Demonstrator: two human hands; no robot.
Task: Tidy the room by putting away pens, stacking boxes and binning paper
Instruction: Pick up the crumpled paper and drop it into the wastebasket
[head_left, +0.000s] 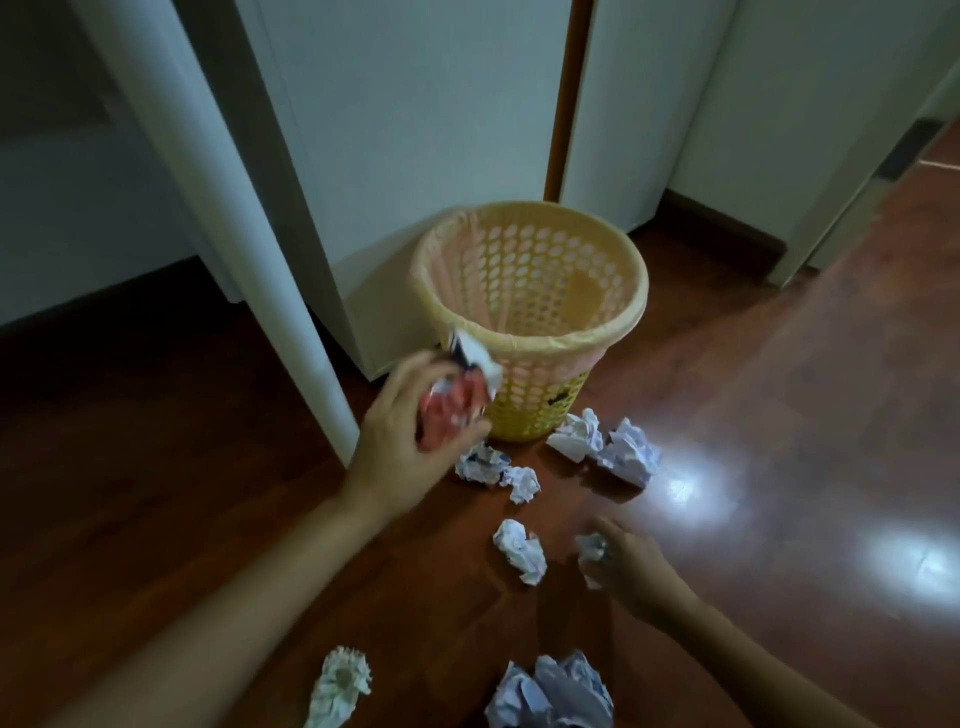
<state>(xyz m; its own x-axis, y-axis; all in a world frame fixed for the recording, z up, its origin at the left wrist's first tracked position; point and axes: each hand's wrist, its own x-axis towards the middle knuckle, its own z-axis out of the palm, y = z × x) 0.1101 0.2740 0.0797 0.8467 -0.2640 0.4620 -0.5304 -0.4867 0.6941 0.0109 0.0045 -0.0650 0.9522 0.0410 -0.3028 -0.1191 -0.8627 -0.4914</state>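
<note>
A yellow perforated waste basket with a thin liner stands on the wooden floor by the wall. My left hand is shut on a crumpled red and white paper, held just in front of the basket's near rim. My right hand is low at the floor, its fingers closed around a small white paper ball. Several more crumpled papers lie loose: one beside my right hand, others at the basket's foot, and two near the frame's bottom edge.
A white table leg slants down to the floor left of the basket. White cabinet panels stand behind it. Bare glossy wooden floor stretches to the right, with light glare.
</note>
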